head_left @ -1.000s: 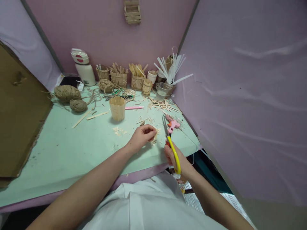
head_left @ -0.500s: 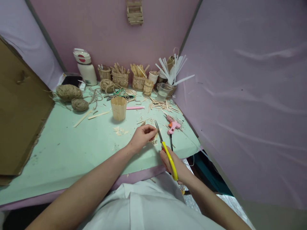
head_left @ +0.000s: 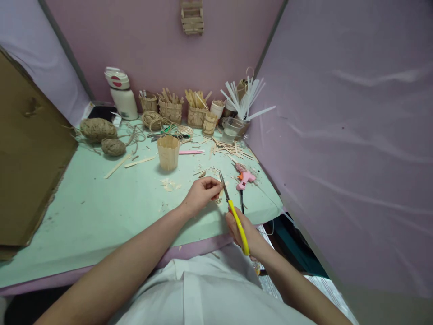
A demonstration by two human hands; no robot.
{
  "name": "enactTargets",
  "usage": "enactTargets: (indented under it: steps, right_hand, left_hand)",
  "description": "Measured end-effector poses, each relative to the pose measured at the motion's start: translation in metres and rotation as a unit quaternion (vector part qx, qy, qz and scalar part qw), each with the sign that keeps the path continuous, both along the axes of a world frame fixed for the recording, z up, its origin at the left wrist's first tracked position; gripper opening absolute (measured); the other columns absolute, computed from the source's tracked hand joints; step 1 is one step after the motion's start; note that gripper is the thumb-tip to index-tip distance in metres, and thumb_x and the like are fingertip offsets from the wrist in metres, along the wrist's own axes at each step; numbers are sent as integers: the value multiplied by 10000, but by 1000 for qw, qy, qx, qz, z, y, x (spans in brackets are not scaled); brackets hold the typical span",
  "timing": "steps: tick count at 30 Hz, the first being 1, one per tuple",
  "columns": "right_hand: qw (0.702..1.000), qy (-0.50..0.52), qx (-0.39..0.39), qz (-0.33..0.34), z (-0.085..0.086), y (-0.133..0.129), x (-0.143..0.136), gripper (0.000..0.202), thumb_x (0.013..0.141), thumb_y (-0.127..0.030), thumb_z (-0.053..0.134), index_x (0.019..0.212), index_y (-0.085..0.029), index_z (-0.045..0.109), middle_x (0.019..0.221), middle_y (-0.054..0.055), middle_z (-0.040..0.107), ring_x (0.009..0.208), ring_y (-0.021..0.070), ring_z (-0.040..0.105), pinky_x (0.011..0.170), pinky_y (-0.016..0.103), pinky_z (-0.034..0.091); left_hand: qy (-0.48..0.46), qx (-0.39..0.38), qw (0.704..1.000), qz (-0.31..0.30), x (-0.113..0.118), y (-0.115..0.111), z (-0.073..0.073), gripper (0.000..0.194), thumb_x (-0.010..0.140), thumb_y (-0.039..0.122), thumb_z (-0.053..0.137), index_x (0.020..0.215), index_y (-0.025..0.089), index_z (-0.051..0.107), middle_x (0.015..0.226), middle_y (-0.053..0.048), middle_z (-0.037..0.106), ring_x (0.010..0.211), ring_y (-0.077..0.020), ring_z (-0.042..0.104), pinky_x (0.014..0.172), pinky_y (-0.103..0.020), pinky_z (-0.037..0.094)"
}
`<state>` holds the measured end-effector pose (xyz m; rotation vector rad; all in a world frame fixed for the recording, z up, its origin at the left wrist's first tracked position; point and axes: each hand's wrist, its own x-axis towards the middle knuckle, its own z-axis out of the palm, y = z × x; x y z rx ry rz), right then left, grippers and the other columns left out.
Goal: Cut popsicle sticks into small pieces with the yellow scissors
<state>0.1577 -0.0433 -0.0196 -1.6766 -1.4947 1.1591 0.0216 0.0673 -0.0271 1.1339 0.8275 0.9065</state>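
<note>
My right hand (head_left: 241, 225) grips yellow-handled scissors (head_left: 233, 210), their metal blades pointing up and away over the table's near side. Close to the blades, my left hand (head_left: 204, 194) is closed in a pinch, its fingertips beside the blades. Whatever it holds is too small or too hidden to name. Beyond my left hand stands an upright cup made of wooden sticks (head_left: 168, 154). Pale wood shavings (head_left: 170, 184) lie on the table between the cup and my hand.
A pink glue gun (head_left: 246, 178) lies right of the scissors. Twine balls (head_left: 98, 130) sit at the left, near a cardboard sheet (head_left: 30, 149). Along the back wall stand stick-filled baskets (head_left: 171, 112), a white bottle (head_left: 123, 101) and a plastic cup (head_left: 231, 131). A pink pen (head_left: 191, 152) lies behind the cup.
The scissors' yellow handle has shifted very slightly left. My left hand keeps its pinch, and the things on the table stay in place; the view has moved a touch.
</note>
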Motion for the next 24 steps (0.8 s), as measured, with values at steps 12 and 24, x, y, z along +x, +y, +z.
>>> enactTargets:
  steps: [12, 24]
  right_hand:
    - [999, -11, 0, 30, -15, -1, 14, 384, 939, -588, 346, 830, -223, 389, 591, -76, 318, 489, 100, 286, 437, 230, 249]
    - [998, -9, -25, 50, 2, -7, 20, 395, 922, -593, 399, 779, -227, 360, 577, -84, 310, 473, 89, 289, 417, 215, 237]
  left_hand:
    - [4, -14, 999, -38, -4, 3, 0, 326, 680, 452, 731, 736, 149, 624, 568, 47, 504, 524, -67, 421, 519, -211, 310]
    - [13, -10, 998, -67, -5, 5, 2, 281, 678, 404, 718, 727, 135, 655, 539, 45, 466, 507, -65, 349, 500, -224, 240]
